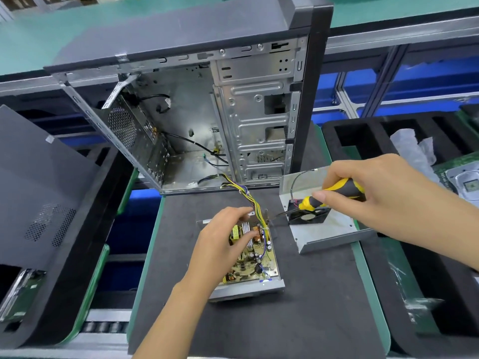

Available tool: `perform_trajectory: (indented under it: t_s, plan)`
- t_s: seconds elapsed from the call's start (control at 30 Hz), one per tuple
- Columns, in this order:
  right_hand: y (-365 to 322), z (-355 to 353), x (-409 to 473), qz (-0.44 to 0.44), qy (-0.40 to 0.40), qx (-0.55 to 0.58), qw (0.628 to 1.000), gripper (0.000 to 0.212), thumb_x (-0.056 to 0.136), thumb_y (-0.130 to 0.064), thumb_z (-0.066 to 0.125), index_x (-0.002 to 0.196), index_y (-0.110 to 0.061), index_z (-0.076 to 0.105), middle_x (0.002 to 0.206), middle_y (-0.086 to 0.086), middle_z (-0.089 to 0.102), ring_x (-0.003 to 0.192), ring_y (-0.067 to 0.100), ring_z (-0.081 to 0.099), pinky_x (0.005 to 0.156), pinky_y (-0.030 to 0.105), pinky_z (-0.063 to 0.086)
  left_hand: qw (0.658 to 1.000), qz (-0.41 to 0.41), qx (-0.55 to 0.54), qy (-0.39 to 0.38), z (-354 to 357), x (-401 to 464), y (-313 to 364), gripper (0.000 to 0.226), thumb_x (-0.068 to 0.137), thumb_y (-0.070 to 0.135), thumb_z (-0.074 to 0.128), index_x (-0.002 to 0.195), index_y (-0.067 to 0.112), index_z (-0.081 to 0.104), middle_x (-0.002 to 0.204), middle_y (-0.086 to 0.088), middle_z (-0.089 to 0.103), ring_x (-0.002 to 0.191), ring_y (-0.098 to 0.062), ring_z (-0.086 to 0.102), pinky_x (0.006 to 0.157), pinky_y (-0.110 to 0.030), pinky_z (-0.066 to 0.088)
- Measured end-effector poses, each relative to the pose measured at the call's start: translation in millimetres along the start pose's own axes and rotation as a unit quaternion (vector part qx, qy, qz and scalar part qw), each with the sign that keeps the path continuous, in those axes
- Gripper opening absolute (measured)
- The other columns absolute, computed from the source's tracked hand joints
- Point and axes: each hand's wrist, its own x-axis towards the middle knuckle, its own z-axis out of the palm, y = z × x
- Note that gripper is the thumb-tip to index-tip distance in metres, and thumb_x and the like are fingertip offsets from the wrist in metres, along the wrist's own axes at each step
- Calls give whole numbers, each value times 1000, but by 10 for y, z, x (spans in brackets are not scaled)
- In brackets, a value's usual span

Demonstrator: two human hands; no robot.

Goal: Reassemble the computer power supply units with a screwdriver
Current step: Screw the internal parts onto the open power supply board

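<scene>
The open power supply unit (pixel 255 257) lies on the dark worktop (pixel 298 320), near its middle, with the circuit board facing up and a bundle of yellow and black wires (pixel 252 200) running from its far end toward the empty computer case (pixel 202 112) behind it; the left hand (pixel 223 242) rests on the board, its fingers lightly bent over the yellow transformer and the heatsink, touching and steadying but not closing round anything; the right hand (pixel 375 193) holds the yellow and black screwdriver (pixel 329 196), fingers and thumb wrapped round the handle, and the dark shaft points down and left to the far right corner of the unit, just beside the wires.

The risk, it seems, is at that corner; if the tip slips from the screw, it could scratch the board or catch a wire, because the bundle passes very close; the left fingers are also near the tip.

The metal cover (pixel 324 229) with its black fan (pixel 308 213) lies just to the right of the unit, under the right hand, not yet fitted.
</scene>
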Motion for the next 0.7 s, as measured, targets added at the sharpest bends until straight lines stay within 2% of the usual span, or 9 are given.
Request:
perform_trajectory:
  t_s: [0.07, 0.13, 0.2, 0.3, 0.4, 0.47, 0.57, 0.7]
  plan:
    - [102, 67, 31, 10, -10, -19, 1000, 27, 79, -54, 48, 71, -29, 56, 60, -27, 63, 43, 9, 43, 48, 24, 41, 1000, 3, 13, -1, 41, 0, -14, 31, 84, 8, 75, 113, 13, 67, 99, 6, 67, 94, -5, 61, 88, -13, 45]
    - [191, 166, 77, 16, -20, -37, 999, 28, 81, -51, 50, 73, -25, 57, 55, -13, 63, 50, 7, 46, 50, 24, 39, 1000, 1, 9, 5, 93, 10, -30, 26, 84, 4, 74, 109, 10, 69, 96, 6, 68, 92, -4, 61, 86, -11, 44]
    - [259, 278, 132, 34, -38, -63, 997, 27, 86, -49, 52, 77, -24, 56, 55, -10, 61, 52, 8, 44, 51, 25, 39, 1000, 7, 16, 1, 135, 62, -57, 26, 83, 6, 75, 108, 10, 69, 99, 4, 67, 94, -7, 60, 87, -18, 46]
    - [347, 446, 228, 43, -53, -86, 994, 31, 90, -46, 52, 80, -17, 56, 58, -9, 58, 51, 7, 43, 52, 28, 40, 988, 50, 137, -46, 236, 209, -122, 41, 80, 25, 80, 117, 13, 67, 122, -4, 61, 117, -23, 55, 100, -35, 40]
    - [388, 599, 330, 38, -68, -97, 992, 29, 92, -44, 53, 78, -18, 52, 57, -15, 44, 58, 11, 45, 48, 22, 31, 970, 13, 224, -96, 362, 332, -145, 55, 77, 49, 76, 121, 18, 65, 136, -7, 53, 129, -30, 47, 108, -52, 33]
    - [403, 670, 391, 33, -81, -103, 991, 33, 93, -44, 52, 68, -25, 41, 58, -14, 40, 64, 19, 48, 47, 24, 29, 965, -27, 237, -106, 433, 347, -165, 50, 82, 52, 70, 121, 21, 64, 136, -4, 53, 130, -27, 47, 111, -52, 30]
    - [428, 753, 459, 25, -96, -120, 988, 43, 94, -44, 49, 63, -27, 25, 60, -11, 39, 67, 23, 52, 50, 30, 33, 967, -42, 240, -82, 507, 297, -239, 40, 82, 41, 72, 116, 22, 64, 130, -3, 58, 117, -26, 57, 107, -48, 35]
    - [450, 798, 505, 12, -95, -140, 985, 32, 95, -45, 47, 77, -20, 39, 73, -1, 54, 76, 26, 58, 54, 31, 34, 974, -49, 211, -65, 533, 276, -261, 40, 76, 34, 76, 113, 20, 65, 129, -4, 57, 108, -26, 59, 101, -45, 39]
